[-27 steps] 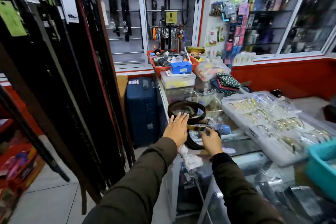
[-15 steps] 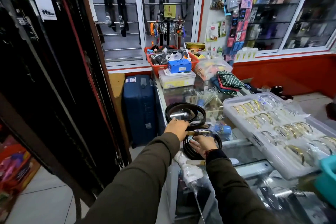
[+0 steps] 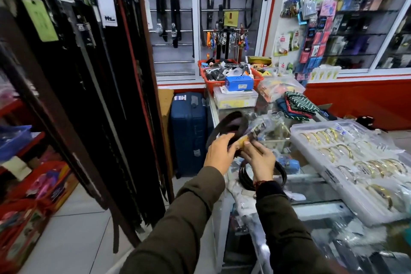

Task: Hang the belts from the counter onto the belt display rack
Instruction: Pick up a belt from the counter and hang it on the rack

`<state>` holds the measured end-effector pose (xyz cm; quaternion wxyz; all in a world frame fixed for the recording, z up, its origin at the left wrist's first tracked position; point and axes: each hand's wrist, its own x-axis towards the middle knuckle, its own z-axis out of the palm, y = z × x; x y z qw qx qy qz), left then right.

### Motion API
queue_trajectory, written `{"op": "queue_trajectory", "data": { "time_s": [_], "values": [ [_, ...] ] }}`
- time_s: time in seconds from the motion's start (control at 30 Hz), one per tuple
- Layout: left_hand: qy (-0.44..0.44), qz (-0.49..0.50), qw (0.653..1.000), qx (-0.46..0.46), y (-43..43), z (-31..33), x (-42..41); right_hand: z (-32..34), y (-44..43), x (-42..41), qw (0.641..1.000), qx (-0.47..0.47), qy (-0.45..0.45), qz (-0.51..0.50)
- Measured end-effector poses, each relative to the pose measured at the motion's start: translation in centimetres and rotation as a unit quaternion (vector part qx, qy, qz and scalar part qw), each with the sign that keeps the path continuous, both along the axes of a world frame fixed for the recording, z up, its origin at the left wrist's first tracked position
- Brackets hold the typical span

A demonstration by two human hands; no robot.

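A coiled dark brown belt is lifted above the glass counter. My left hand grips its lower edge. My right hand pinches the yellow tag and plastic-wrapped buckle end at the coil's right side. Below my right hand a second coiled black belt lies on the counter, partly hidden by my wrist. The belt display rack stands to the left, packed with several long black and brown belts hanging down to the floor.
A clear tray of gold bangles covers the counter's right side. A blue suitcase stands between rack and counter. A red basket and a blue box sit at the counter's far end. Red bins of goods are low left.
Both hands were resting on the coiled belts on the counter. Now the farther brown coil is lifted off the glass and tilted, held between both hands.
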<state>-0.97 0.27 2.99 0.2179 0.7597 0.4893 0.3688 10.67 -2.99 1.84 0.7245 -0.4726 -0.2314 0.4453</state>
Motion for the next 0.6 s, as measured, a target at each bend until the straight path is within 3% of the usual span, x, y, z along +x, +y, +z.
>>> {"op": "queue_trajectory", "data": {
  "time_s": [0.1, 0.27, 0.43, 0.6],
  "values": [
    [-0.029, 0.039, 0.999, 0.005, -1.5, 0.7, -2.3, 1.9, 0.0, -2.0, 0.996, 0.008, -0.086, 0.025],
    [-0.057, 0.08, 0.994, 0.036, -4.0, 1.0, -6.9, 3.7, -0.4, -6.6, 0.96, 0.044, -0.273, 0.041],
    [-0.119, 0.147, 0.98, 0.063, -6.0, 1.8, -11.9, 4.3, -1.4, -11.7, 0.938, 0.075, -0.327, 0.093],
    [-0.209, 0.154, 0.965, 0.018, -7.2, 3.2, -16.8, 5.4, -2.2, -14.7, 0.936, 0.116, -0.281, 0.175]
  ]
}}
